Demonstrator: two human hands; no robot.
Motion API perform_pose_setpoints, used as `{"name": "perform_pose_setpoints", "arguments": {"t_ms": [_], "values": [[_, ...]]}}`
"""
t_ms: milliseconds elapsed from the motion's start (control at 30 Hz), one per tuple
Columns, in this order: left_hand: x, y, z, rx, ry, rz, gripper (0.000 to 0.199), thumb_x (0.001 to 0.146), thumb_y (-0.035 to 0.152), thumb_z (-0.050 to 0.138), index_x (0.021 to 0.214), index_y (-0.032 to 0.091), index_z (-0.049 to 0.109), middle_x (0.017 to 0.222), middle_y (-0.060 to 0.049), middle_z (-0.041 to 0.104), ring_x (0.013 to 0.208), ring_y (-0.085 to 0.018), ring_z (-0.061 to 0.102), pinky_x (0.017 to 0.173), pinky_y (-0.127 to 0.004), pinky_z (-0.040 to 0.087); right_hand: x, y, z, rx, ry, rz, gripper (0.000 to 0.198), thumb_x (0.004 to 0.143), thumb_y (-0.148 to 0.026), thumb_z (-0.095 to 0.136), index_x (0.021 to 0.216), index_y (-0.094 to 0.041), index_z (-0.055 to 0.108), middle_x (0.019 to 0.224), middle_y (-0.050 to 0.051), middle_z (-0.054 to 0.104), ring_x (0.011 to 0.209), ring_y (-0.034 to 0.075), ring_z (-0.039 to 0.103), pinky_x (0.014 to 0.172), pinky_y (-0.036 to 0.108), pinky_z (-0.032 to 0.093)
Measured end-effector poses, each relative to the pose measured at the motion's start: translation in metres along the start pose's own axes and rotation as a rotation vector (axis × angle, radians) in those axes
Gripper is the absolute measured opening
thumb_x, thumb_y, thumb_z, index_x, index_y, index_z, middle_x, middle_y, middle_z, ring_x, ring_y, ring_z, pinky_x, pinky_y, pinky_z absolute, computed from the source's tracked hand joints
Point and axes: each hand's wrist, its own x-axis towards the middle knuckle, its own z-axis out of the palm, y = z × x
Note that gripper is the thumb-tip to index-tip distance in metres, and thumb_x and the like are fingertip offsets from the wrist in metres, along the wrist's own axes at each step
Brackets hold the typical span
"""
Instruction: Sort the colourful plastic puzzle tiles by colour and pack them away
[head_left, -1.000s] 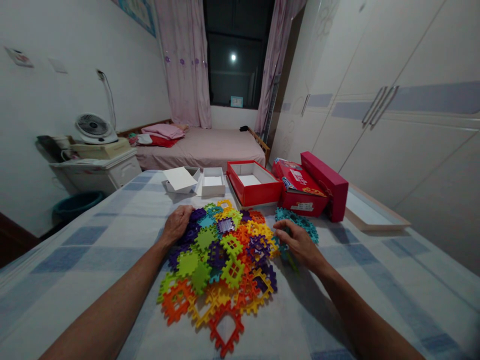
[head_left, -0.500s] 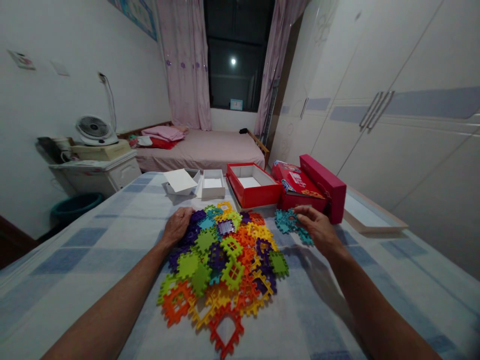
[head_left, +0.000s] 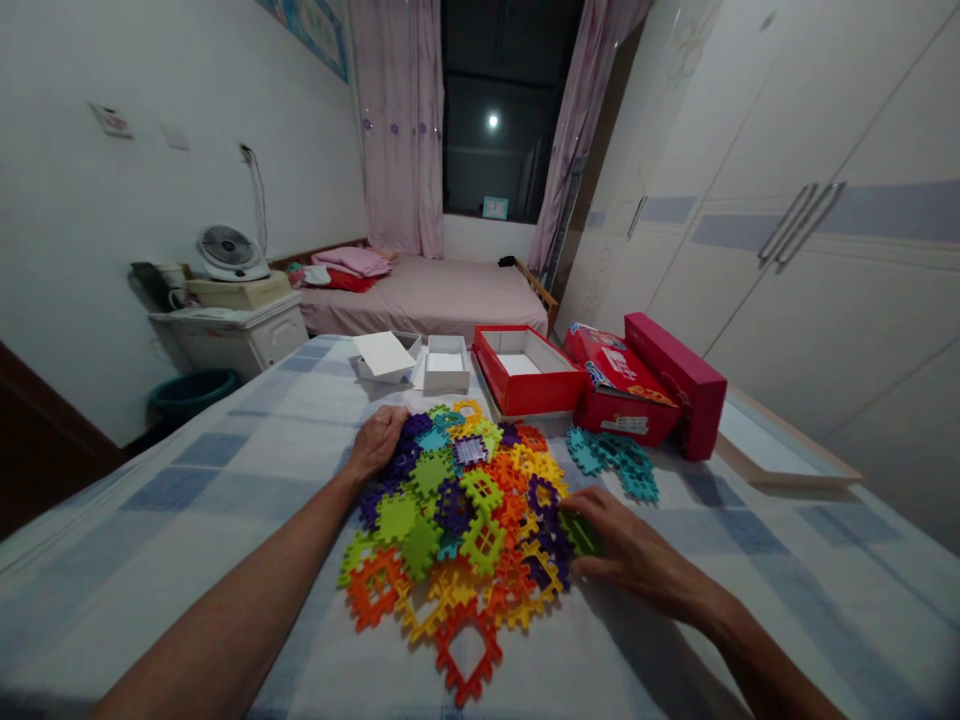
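Note:
A heap of colourful toothed plastic building tiles (head_left: 454,510) in green, orange, yellow, purple and blue lies on the bedspread before me. My left hand (head_left: 377,443) rests against the heap's far left edge, beside purple tiles (head_left: 405,455); its fingertips are partly hidden, and no tile shows lifted in it. At the heap's right side, my right hand (head_left: 626,548) has thumb and fingers spread around a green tile (head_left: 583,535), which still lies on the bedspread. Beyond that hand, several teal tiles (head_left: 615,462) lie in a separate group.
Behind the heap stand two small white boxes (head_left: 445,364), an open red box (head_left: 531,390) and a red printed box (head_left: 626,395) with a crimson box (head_left: 679,385) leaning by it. A shallow pale tray (head_left: 784,450) sits at the right.
My right hand has left the teal tiles and come nearer, to the green tile at the heap's right edge. My left hand stays by the purple tiles. The view has turned slightly left.

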Motion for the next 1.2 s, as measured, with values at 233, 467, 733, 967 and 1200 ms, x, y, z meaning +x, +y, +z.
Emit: {"name": "perform_pose_setpoints", "arguments": {"t_ms": [233,467,733,967,1200], "values": [[0.001,0.000,0.002,-0.010,0.005,0.008,0.046,0.090,0.042,0.020,0.086,0.020,0.061,0.094,-0.007,0.064,0.094,-0.020,0.057,0.085,-0.030,0.042,0.009,0.010,0.006,0.029,0.079,0.040,0.032,0.085,-0.024,0.039,0.110,-0.018,0.058,0.107,0.009,0.062,0.097,0.021,0.058,0.087,0.036,0.042],[0.001,-0.001,0.003,-0.016,0.023,-0.031,0.044,0.091,0.041,0.022,0.090,0.021,0.061,0.099,-0.008,0.064,0.097,-0.020,0.057,0.086,-0.031,0.041,0.020,-0.004,0.000,0.215,0.191,0.082,0.024,0.086,-0.042,0.047,0.085,-0.019,0.054,0.072,-0.001,0.059,0.066,0.015,0.054,0.060,0.026,0.040],[0.001,0.000,0.002,-0.013,0.027,-0.026,0.044,0.091,0.041,0.023,0.089,0.020,0.062,0.097,-0.007,0.064,0.095,-0.020,0.058,0.085,-0.030,0.042,0.056,-0.051,0.011,0.209,-0.042,-0.316,0.022,0.090,-0.036,0.046,0.103,-0.021,0.054,0.129,0.006,0.048,0.119,0.018,0.044,0.100,0.034,0.036],[0.001,0.000,0.003,0.001,0.036,-0.012,0.045,0.091,0.042,0.022,0.087,0.019,0.061,0.095,-0.008,0.065,0.094,-0.021,0.057,0.083,-0.030,0.043,0.081,-0.051,0.024,0.094,-0.070,-0.426,0.021,0.088,-0.034,0.050,0.102,-0.020,0.054,0.132,0.009,0.044,0.125,0.021,0.036,0.106,0.041,0.029],[0.002,0.001,0.003,0.014,0.031,-0.009,0.043,0.091,0.040,0.023,0.086,0.019,0.061,0.097,-0.009,0.065,0.095,-0.021,0.057,0.084,-0.031,0.042,0.069,-0.049,0.017,0.205,0.084,-0.343,0.012,0.087,-0.031,0.051,0.090,-0.020,0.052,0.094,0.003,0.053,0.089,0.015,0.050,0.081,0.029,0.041]]}}
